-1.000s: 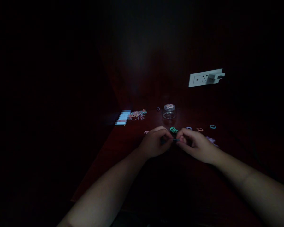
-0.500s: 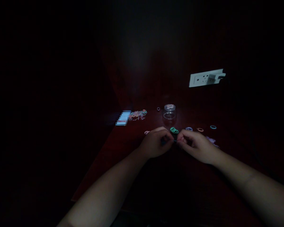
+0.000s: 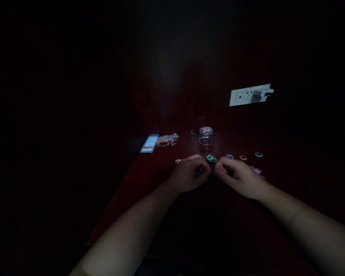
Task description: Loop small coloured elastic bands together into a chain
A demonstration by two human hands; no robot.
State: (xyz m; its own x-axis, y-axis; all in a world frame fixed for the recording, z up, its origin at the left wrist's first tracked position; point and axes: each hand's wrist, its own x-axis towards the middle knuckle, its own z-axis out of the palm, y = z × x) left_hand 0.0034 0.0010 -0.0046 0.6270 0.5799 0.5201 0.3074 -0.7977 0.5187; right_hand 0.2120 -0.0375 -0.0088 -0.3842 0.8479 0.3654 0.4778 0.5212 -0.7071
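My left hand [image 3: 191, 173] and my right hand [image 3: 238, 177] meet low over the dark red table, fingertips pinched almost together. Between them stretches a thin bluish strand, seemingly part of a hair tie [image 3: 212, 170]; most of it is hidden by the fingers. Just beyond the fingertips lies a small heap of green hair ties [image 3: 211, 158]. Past my right hand are a blue-violet hair tie [image 3: 229, 156], an orange one [image 3: 243, 157] and a teal one [image 3: 258, 154]. A pale pink hair tie [image 3: 178, 161] shows partly behind my left hand.
A clear lidded jar [image 3: 206, 137] stands behind the green heap. Mixed hair ties [image 3: 168, 140] lie piled beside a bright pixelated rectangle [image 3: 150, 143] at the left. Purple ones [image 3: 257, 171] lie by my right wrist. A socket panel [image 3: 250, 96] with a plug is on the wall.
Both hands stay nearly in place, still pinching. The strand between the fingertips looks slightly fainter and darker than before; the things on the table have not moved.
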